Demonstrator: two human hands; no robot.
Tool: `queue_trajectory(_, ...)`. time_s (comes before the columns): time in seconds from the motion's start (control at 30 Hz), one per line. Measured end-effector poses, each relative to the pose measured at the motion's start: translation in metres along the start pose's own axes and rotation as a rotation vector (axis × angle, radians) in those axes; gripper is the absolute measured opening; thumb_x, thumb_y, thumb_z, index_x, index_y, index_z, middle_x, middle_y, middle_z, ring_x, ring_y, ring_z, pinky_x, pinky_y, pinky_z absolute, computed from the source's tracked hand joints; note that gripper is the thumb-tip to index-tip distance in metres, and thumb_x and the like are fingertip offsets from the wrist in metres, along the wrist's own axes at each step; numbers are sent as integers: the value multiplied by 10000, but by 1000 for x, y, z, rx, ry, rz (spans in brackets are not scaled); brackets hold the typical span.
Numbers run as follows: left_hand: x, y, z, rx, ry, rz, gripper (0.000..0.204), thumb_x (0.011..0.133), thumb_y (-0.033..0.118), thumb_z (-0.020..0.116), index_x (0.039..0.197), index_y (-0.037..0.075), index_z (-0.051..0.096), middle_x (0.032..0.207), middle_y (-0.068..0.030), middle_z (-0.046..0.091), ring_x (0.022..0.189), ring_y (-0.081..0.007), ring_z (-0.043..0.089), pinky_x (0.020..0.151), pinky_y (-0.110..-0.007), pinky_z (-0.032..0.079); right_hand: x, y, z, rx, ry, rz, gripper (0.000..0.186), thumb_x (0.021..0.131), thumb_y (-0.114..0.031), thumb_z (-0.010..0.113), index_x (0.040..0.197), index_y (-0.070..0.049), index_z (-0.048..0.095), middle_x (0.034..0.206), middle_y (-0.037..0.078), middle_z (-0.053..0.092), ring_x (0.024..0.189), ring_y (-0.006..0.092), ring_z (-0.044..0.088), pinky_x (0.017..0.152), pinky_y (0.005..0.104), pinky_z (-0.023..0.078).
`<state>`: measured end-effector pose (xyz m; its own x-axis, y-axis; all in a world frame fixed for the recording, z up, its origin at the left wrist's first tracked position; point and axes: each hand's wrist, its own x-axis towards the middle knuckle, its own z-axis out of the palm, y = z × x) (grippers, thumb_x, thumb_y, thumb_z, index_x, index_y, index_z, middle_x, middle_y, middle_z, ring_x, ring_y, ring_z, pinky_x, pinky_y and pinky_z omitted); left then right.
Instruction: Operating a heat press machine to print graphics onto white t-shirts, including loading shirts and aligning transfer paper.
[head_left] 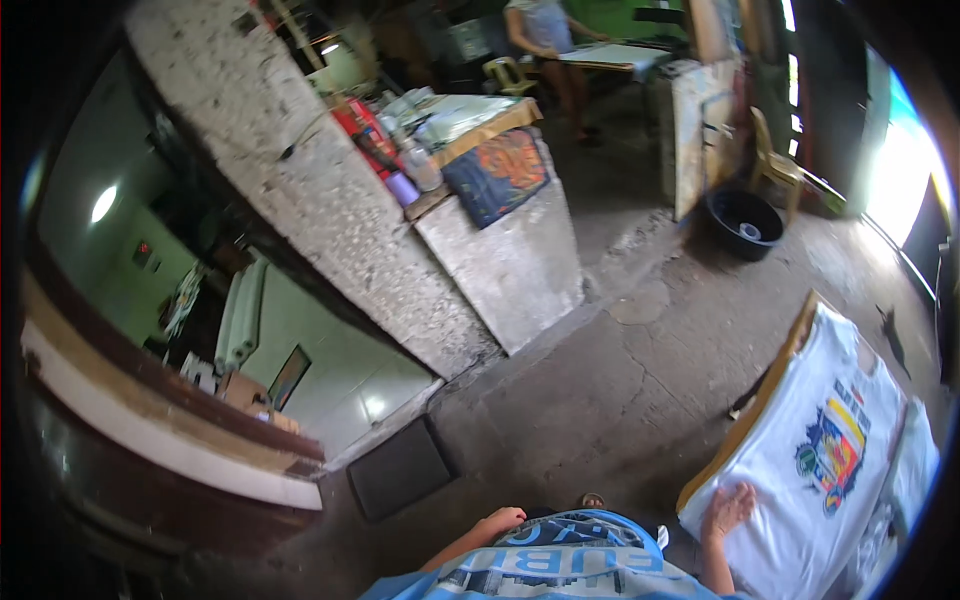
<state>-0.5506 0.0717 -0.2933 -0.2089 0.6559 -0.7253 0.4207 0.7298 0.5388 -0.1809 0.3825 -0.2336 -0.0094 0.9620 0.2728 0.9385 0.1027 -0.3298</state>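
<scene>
In the head view, shows a white cloth shirt (pixel 835 450) with a blue, yellow, red and green print on its front, spread over a desk with a yellow-brown edge (pixel 750 420). Rests the right hand (pixel 732 510) on the near left part of the shirt, with fingers released and laid flat on the cloth, not grasping it. Has the left hand (pixel 500 520) well apart, to the left of the shirt, close to a blue printed top (pixel 540 570) on the wearer; cannot tell its fingers as released or clenched. Includes a pale cloth (pixel 915 450) just beside the shirt, on its right. Beyond the shirt, shows a round black plastic tub (pixel 725 212) on the grey concrete floor (pixel 600 400), near a cream plastic chair (pixel 775 165). Well to the left of the shirt, shows a dark rectangular mat (pixel 400 468). Far beyond the shirt, to its left, shows a dark orange-patterned cloth (pixel 500 175) draped over a rough grey panel (pixel 520 280), and another person (pixel 535 25) by a pale-topped desk (pixel 615 55)
</scene>
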Motion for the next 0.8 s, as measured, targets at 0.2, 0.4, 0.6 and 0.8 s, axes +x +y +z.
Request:
queue_trajectory(0.2,-2,3,-2,-124,-71,-53,381,808,307,573,1083,45,607,1043,-144,631,938,-247,610,773,-344,475,-26,-77,-9,3,-105,-275,546,685,-237,643,1152,-31,451,1335,195,313,1266,363,267,1064,474,179)
queue_trajectory(0.4,-5,-18,20,-217,-1,-89,374,820,302,551,1085,45,607,1058,-142,625,974,-256,595,814,-342,455,-5,-114,-16,175,-357,-612,527,667,-152,633,1156,-57,463,1382,218,250,1282,365,259,1039,554,175)
queue_trajectory(0.6,-22,-35,32,-320,-10,-218,344,829,268,518,1068,40,616,1063,-140,623,1002,-262,583,828,-350,450,83,-76,5,1,-102,-292,547,711,-141,623,1211,-45,423,1405,182,240,1286,352,255,1035,520,186)
queue_trajectory(0.8,-53,-12,35,-328,69,-362,331,836,248,496,1060,38,621,1062,-137,624,1016,-269,577,833,-358,448,99,-41,22,-158,-221,-109,550,763,-187,540,1273,-33,404,1430,176,221,1317,355,214,1050,536,135)
